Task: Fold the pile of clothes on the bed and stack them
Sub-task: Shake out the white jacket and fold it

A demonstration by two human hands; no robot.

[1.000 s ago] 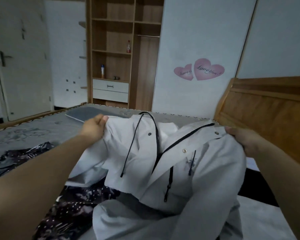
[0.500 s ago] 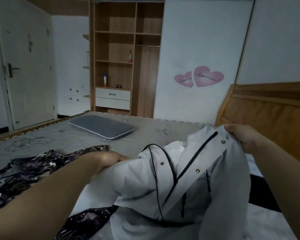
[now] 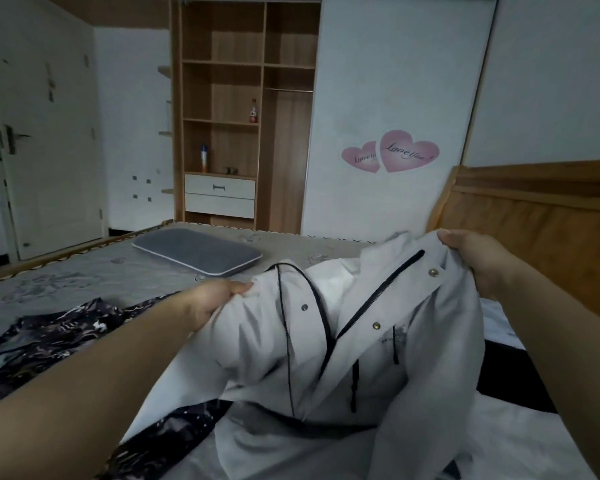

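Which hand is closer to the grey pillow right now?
Left. The left hand grips the white jacket just in front of the grey pillow; the right hand holds the jacket's far side.

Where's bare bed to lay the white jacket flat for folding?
Free: bed surface between the grey pillow and the dark patterned garment, ahead of the left hand; also the strip between pillow and headboard. Crowded: near side, where the white jacket, held by both hands (right hand), overlies other clothes.
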